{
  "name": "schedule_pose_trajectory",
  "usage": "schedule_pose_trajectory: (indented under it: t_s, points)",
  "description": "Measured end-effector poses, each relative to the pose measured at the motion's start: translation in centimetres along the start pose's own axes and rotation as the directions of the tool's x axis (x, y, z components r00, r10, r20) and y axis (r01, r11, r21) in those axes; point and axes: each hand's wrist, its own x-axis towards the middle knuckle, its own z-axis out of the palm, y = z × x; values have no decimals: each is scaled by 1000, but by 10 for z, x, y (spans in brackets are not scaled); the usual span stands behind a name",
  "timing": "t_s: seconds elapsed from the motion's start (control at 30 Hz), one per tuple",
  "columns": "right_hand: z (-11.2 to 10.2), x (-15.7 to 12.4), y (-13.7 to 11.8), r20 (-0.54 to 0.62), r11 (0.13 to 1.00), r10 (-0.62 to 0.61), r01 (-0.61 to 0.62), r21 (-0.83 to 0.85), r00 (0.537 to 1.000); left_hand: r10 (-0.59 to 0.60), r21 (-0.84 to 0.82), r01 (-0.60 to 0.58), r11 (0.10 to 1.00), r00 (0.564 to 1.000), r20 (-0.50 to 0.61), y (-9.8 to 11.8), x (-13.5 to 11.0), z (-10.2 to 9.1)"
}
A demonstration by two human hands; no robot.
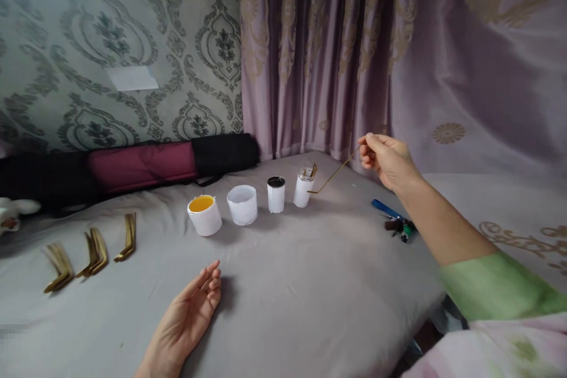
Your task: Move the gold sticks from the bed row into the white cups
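My right hand (386,157) is raised at the right and pinches the upper end of a thin gold bent strip (333,176). The strip's hooked lower end hangs just beside a small white jar (303,188) that has more gold strips standing in it. My left hand (188,319) rests on its side on the grey sheet (310,289), fingers stretched out, holding nothing. In a row left of the jar stand a white cup with black contents (276,194), a plain white cup (242,204) and a white cup with yellow contents (204,215).
Three bundles of bent gold strips (92,251) lie on the sheet at the left. A blue stick and small dark and green tools (396,220) lie near my right forearm. A black and maroon long bag (142,165) lies along the patterned wall; purple curtains hang behind.
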Motion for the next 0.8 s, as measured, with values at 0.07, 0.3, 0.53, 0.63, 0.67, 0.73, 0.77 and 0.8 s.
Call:
schedule_pose_trajectory:
  t_s: [0.07, 0.3, 0.53, 0.63, 0.67, 0.73, 0.77, 0.8]
  points:
    - [0, 5, -3, -16, 999, -29, 28, -30, 999, -6, -5, 6, 1000, 1000, -3, 0, 1, -1]
    - [7, 20, -12, -96, 990, -101, 90, -112, 990, 2, -14, -2, 1000, 1000, -21, 0, 3, -4]
    - [14, 34, -10, -99, 975, -179, 163, -150, 979, 7, -34, -9, 999, 998, -61, -1, 1, -1]
    - [18, 38, -9, -109, 966, -199, 176, -188, 974, 10, -35, -12, 999, 997, -73, 0, 1, 0]
    - [20, 39, -9, -112, 963, -206, 181, -200, 972, 8, -35, -10, 999, 997, -76, 0, 1, 0]
    - [22, 41, -9, -118, 956, -223, 193, -222, 968, 3, -40, -6, 999, 997, -76, 0, 1, -1]
    - [24, 42, -8, -121, 952, -235, 202, -232, 965, 2, -43, -5, 999, 997, -72, 0, 1, -1]
    - [24, 43, -7, -123, 947, -246, 212, -240, 961, 0, -45, -3, 999, 998, -68, 0, 2, -1]
